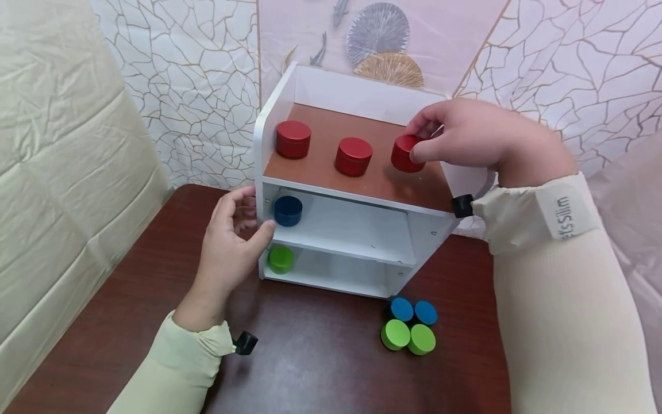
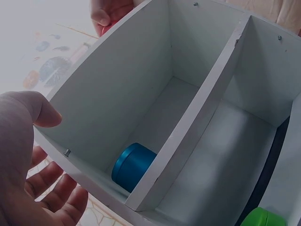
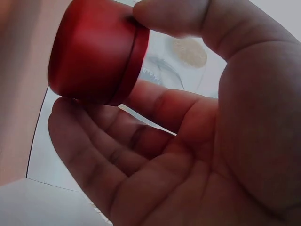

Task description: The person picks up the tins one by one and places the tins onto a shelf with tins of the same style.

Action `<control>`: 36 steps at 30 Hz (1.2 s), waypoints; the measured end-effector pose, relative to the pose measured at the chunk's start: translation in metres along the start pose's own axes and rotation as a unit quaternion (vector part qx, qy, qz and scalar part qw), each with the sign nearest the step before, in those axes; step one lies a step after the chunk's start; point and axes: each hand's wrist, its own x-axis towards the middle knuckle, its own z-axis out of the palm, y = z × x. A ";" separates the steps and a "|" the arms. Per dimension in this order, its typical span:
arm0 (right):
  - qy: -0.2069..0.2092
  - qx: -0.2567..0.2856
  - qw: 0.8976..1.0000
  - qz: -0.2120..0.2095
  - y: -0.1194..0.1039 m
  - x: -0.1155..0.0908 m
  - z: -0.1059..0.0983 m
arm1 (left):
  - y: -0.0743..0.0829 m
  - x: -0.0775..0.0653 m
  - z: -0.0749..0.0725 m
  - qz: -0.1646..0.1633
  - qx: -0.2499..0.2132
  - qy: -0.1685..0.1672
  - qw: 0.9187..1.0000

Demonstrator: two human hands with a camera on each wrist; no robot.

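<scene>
My right hand (image 1: 465,135) pinches a red round tin (image 1: 407,154) between thumb and fingers, close over the right part of the brown top of a small white shelf unit (image 1: 341,194). In the right wrist view, the tin (image 3: 94,52) lies between thumb and fingertips. Two more red tins, one at left (image 1: 293,140) and one in the middle (image 1: 354,156), stand on that top. My left hand (image 1: 227,247) holds the unit's left side panel, thumb at the front edge and fingers along the outside. Near the thumb, a blue tin (image 1: 288,211) stands on the middle shelf, with a green tin (image 1: 281,260) below.
On the dark wooden table (image 1: 305,351), two blue tins (image 1: 401,310) and two green tins (image 1: 395,334) stand grouped before the unit's right front corner. A patterned wall covering (image 1: 196,75) is behind the unit; pale cloth (image 1: 67,172) hangs at the left.
</scene>
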 end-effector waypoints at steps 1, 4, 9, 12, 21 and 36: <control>-0.002 -0.004 1.000 0.002 0.000 0.000 0.000 | 0.000 0.000 0.000 0.000 -0.001 0.000 1.000; -0.011 -0.013 1.000 0.009 -0.002 0.002 0.001 | 0.000 0.000 0.000 0.001 -0.002 -0.001 1.000; -0.015 -0.042 0.999 0.005 -0.004 0.005 0.002 | 0.000 0.000 0.000 0.002 0.000 -0.001 1.000; -0.014 -0.049 0.999 -0.003 -0.003 0.006 0.003 | 0.000 0.000 0.000 0.002 0.001 -0.002 1.000; -0.024 -0.046 0.999 0.005 -0.005 0.009 0.007 | -0.001 0.001 0.000 0.001 0.002 -0.001 1.000; -0.034 -0.044 0.998 0.005 -0.004 0.011 0.008 | 0.001 0.001 -0.002 -0.002 0.002 -0.005 1.000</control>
